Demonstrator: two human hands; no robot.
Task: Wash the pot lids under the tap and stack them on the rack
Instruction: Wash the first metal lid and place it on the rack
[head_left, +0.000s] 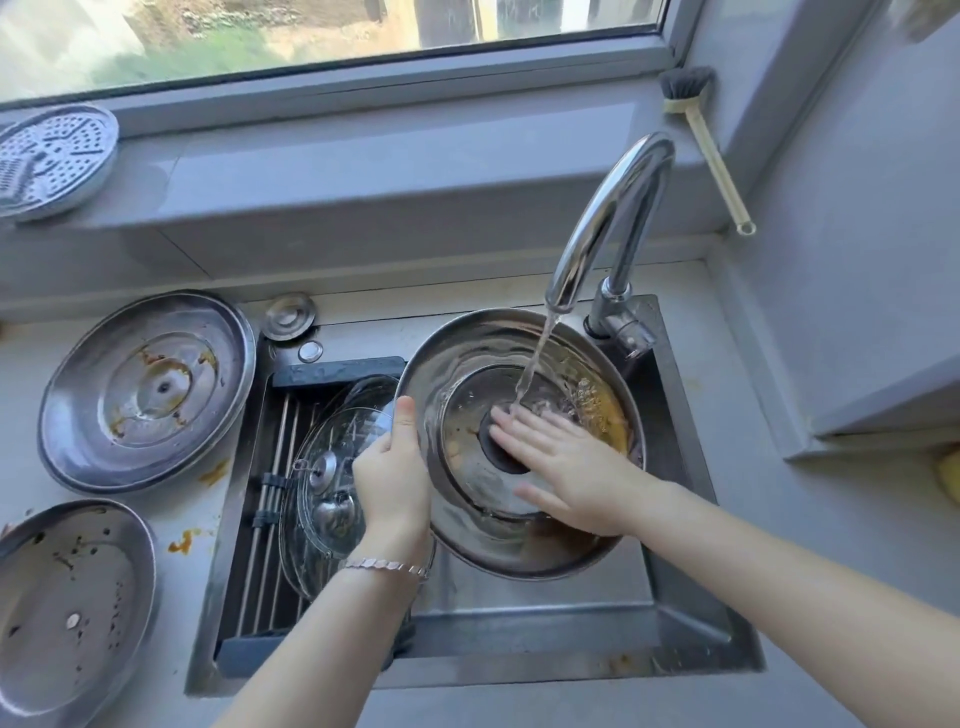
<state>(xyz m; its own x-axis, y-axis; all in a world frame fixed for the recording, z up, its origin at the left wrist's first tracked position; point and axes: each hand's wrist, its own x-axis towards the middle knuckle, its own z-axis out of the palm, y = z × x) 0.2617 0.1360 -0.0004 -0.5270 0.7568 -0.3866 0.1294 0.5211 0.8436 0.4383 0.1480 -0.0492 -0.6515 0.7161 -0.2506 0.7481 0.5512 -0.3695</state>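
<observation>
A large steel pot lid (467, 374) is tilted over the sink under the running tap (613, 218), its inner side up with orange residue at the right. My left hand (395, 478) grips its left rim, thumb on top. My right hand (561, 467) lies flat with straight fingers on the lid's middle, where the water lands. Glass lids (332, 467) rest on the roll-up rack (275, 467) across the sink's left half. Two dirty steel lids lie on the counter at left, one further back (148, 389) and one nearer (72, 608).
The steel sink (519, 613) takes up the centre. A small metal cap (288, 316) sits behind the rack. A perforated steamer plate (52, 156) leans on the window sill. A dish brush (701, 135) hangs at the right. Orange stains spot the left counter.
</observation>
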